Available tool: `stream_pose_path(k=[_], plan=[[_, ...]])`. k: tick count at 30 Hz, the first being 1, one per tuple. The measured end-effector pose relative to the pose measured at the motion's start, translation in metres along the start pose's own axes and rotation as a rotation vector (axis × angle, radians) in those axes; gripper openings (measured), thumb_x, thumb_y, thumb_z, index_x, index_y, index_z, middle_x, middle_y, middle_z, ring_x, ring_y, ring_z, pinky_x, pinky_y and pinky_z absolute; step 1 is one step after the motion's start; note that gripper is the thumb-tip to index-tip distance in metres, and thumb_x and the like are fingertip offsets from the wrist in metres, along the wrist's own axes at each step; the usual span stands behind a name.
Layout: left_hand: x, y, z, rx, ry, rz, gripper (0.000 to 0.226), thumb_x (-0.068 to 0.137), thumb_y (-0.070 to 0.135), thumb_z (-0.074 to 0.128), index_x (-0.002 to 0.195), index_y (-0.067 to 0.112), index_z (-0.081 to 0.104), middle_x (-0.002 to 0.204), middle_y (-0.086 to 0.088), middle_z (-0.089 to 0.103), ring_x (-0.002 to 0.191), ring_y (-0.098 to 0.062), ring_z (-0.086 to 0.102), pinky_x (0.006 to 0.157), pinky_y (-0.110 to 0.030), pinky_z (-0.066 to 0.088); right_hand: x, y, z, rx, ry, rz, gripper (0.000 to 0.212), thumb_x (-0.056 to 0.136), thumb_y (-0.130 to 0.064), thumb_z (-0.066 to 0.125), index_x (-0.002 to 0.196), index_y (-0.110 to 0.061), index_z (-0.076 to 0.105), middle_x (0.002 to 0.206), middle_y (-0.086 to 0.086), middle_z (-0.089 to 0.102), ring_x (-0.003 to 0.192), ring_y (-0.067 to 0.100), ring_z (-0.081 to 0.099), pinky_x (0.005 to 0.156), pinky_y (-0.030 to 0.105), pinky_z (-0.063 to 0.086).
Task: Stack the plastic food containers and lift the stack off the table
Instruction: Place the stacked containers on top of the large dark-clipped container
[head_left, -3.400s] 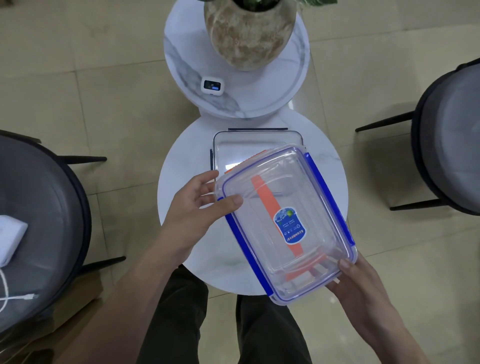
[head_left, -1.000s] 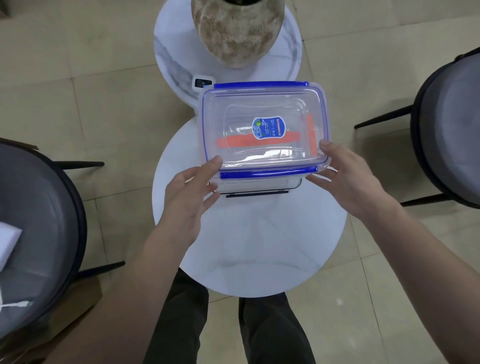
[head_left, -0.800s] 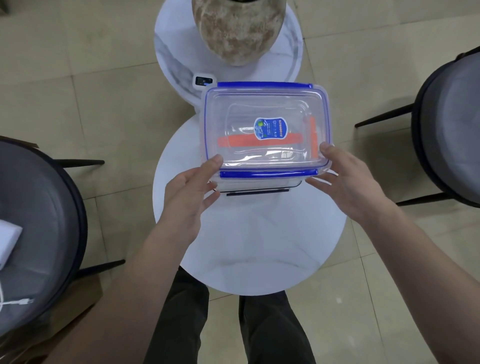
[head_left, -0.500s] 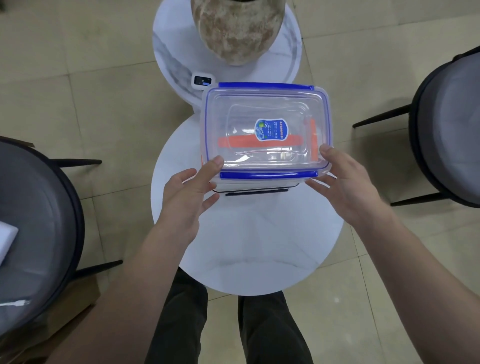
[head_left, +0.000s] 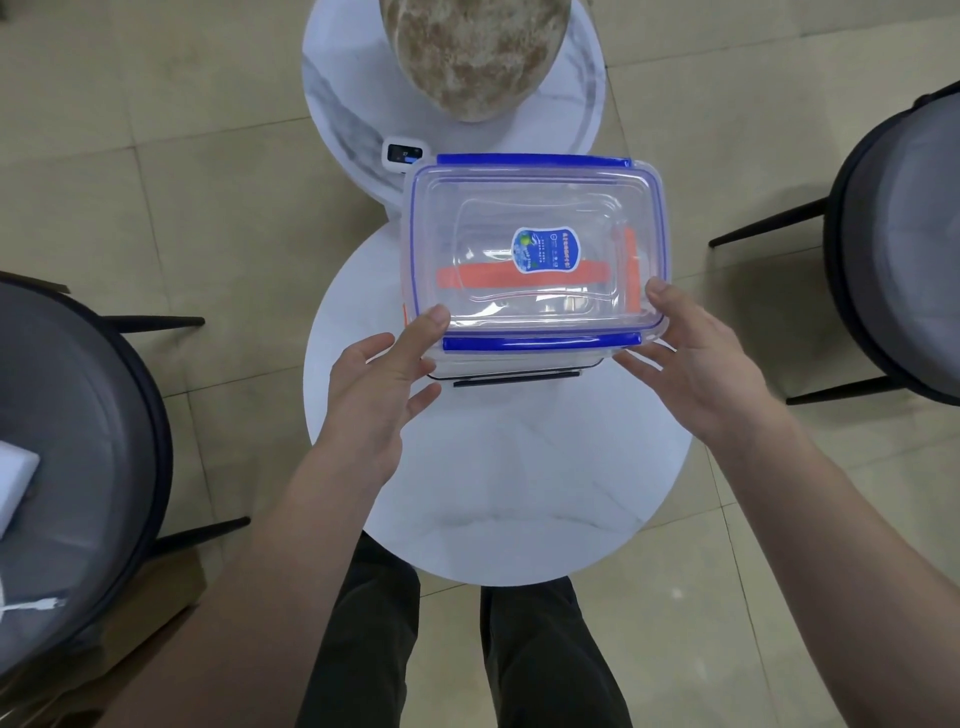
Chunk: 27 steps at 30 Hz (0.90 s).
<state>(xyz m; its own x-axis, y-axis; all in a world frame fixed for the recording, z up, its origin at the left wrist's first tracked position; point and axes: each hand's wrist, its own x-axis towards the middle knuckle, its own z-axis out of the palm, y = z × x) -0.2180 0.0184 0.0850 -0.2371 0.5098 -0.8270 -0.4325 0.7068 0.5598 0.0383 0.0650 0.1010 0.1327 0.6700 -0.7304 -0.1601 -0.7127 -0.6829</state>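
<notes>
A clear plastic container with blue clips and a blue label (head_left: 535, 249) sits on top of another clear container with black clips (head_left: 514, 375), of which only the near edge shows. An orange-clipped container is visible through the top one. The stack is over the far part of the round white marble table (head_left: 498, 499); whether it touches the table I cannot tell. My left hand (head_left: 384, 374) grips the stack's near left corner, thumb on the lid. My right hand (head_left: 696, 364) grips the near right corner the same way.
A second small marble table (head_left: 343, 98) behind holds a large mottled vase (head_left: 472, 52) and a small white device (head_left: 402, 155). Dark round chairs stand at left (head_left: 67, 467) and right (head_left: 904, 249). My legs are below the table's near edge.
3.4 s ago I held the blue-clipped container tilted above the table near me; it now lies level on the black-clipped container. Over the last second hands and stack barely moved.
</notes>
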Motion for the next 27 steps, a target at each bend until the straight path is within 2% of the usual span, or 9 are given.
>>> stream_pose_path(k=[6, 12, 15, 17, 21, 27], plan=[[0.002, -0.001, -0.001, 0.014, -0.003, 0.007, 0.110, 0.044, 0.058, 0.091, 0.139, 0.015, 0.055, 0.127, -0.008, 0.068, 0.108, -0.018, 0.072, 0.082, -0.034, 0.064, 0.000, -0.002, 0.000, -0.029, 0.006, -0.001, 0.029, 0.089, -0.038, 0.071, 0.111, -0.020, 0.065, 0.133, 0.014, 0.067, 0.119, 0.030, 0.068, 0.104, 0.045, 0.054], [0.001, 0.000, -0.001, 0.027, -0.011, 0.008, 0.111, 0.044, 0.059, 0.090, 0.139, 0.016, 0.054, 0.126, -0.008, 0.069, 0.108, -0.018, 0.072, 0.082, -0.033, 0.064, 0.002, -0.002, -0.001, -0.032, 0.005, -0.011, 0.027, 0.089, -0.037, 0.070, 0.109, -0.020, 0.066, 0.115, 0.006, 0.070, 0.118, 0.031, 0.068, 0.104, 0.046, 0.053], [-0.002, -0.005, 0.000, 0.019, -0.017, 0.002, 0.101, 0.054, 0.054, 0.091, 0.139, 0.015, 0.053, 0.126, -0.007, 0.068, 0.109, -0.018, 0.071, 0.081, -0.032, 0.063, 0.003, -0.004, -0.001, -0.036, 0.011, -0.017, 0.030, 0.090, -0.037, 0.070, 0.112, -0.017, 0.065, 0.116, 0.008, 0.069, 0.118, 0.031, 0.069, 0.105, 0.046, 0.053], [-0.002, -0.007, 0.000, 0.004, -0.014, 0.000, 0.096, 0.058, 0.052, 0.091, 0.139, 0.014, 0.054, 0.127, -0.008, 0.067, 0.109, -0.019, 0.071, 0.078, -0.031, 0.063, 0.002, -0.007, 0.000, -0.048, -0.003, -0.014, 0.020, 0.092, -0.036, 0.068, 0.103, -0.019, 0.064, 0.115, 0.008, 0.067, 0.119, 0.030, 0.068, 0.105, 0.046, 0.052], [-0.001, -0.007, 0.001, -0.007, 0.008, 0.012, 0.107, 0.047, 0.058, 0.090, 0.139, 0.014, 0.055, 0.126, -0.008, 0.067, 0.109, -0.019, 0.071, 0.078, -0.030, 0.063, 0.001, -0.011, 0.000, -0.070, -0.026, -0.012, 0.015, 0.093, -0.035, 0.066, 0.097, -0.020, 0.063, 0.113, 0.007, 0.066, 0.112, 0.030, 0.069, 0.106, 0.046, 0.051], [0.000, -0.007, 0.001, 0.010, 0.011, 0.018, 0.108, 0.047, 0.059, 0.089, 0.139, 0.015, 0.054, 0.127, -0.008, 0.068, 0.111, -0.021, 0.070, 0.076, -0.028, 0.063, 0.001, -0.010, 0.001, -0.068, -0.026, -0.002, 0.018, 0.092, -0.036, 0.067, 0.100, -0.021, 0.063, 0.115, 0.008, 0.066, 0.114, 0.029, 0.068, 0.107, 0.047, 0.051]])
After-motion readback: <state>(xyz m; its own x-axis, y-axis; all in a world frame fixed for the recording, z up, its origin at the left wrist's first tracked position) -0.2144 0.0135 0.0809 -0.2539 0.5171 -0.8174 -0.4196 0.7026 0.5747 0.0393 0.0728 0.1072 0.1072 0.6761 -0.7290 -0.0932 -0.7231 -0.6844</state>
